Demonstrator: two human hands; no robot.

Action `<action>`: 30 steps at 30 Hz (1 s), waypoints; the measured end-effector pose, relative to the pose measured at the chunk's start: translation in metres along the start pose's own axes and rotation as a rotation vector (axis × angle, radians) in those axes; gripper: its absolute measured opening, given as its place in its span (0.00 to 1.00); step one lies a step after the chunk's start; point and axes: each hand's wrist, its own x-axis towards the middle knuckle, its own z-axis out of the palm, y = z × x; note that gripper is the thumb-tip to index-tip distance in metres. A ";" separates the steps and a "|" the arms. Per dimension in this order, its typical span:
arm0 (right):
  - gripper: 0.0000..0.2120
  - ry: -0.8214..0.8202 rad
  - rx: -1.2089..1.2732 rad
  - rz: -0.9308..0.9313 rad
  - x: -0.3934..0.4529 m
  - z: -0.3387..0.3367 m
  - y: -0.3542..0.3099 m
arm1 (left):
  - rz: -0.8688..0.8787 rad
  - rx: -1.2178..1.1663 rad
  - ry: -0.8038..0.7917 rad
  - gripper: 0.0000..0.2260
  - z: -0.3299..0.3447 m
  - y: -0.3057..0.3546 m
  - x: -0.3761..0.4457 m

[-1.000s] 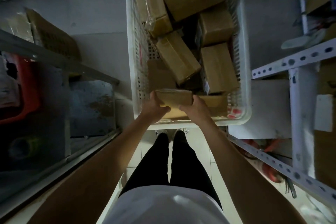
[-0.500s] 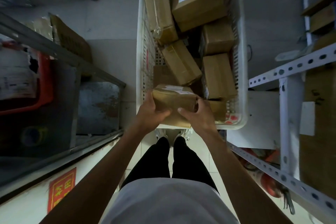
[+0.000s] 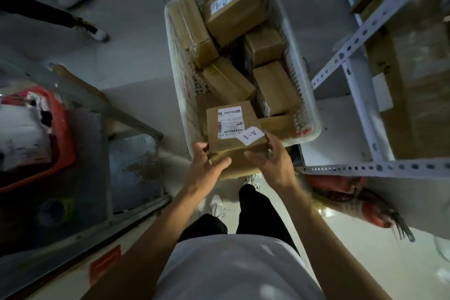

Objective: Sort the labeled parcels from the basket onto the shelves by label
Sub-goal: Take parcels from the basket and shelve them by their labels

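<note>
Fingers (image 3: pixel 274 140) of both hands curled round a parcel (image 3: pixel 235 129) at frame centre: left hand (image 3: pixel 207 168) grips its near-left corner, right hand (image 3: pixel 270 161) its right edge. Label (image 3: pixel 250 135) reads A-1. Parcel held above basket (image 3: pixel 309 95) near rim.

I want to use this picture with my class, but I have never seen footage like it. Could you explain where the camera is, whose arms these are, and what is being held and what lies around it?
There is no machine here. The camera sits on a person's head, looking down past their own white shirt and dark trousers to the floor. Both bare arms reach forward. The left hand and right hand grip a brown cardboard parcel from either side; its white handwritten sticker reads A-1, beside a printed shipping label. Behind it, on the floor, stands a white plastic mesh basket full of more brown cardboard parcels. A white perforated metal shelf frame stands to the right and a grey metal rack to the left.
</note>
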 end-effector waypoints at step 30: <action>0.19 0.264 0.536 0.352 -0.069 0.078 0.044 | 0.455 1.196 -0.084 0.66 -0.011 -0.001 0.039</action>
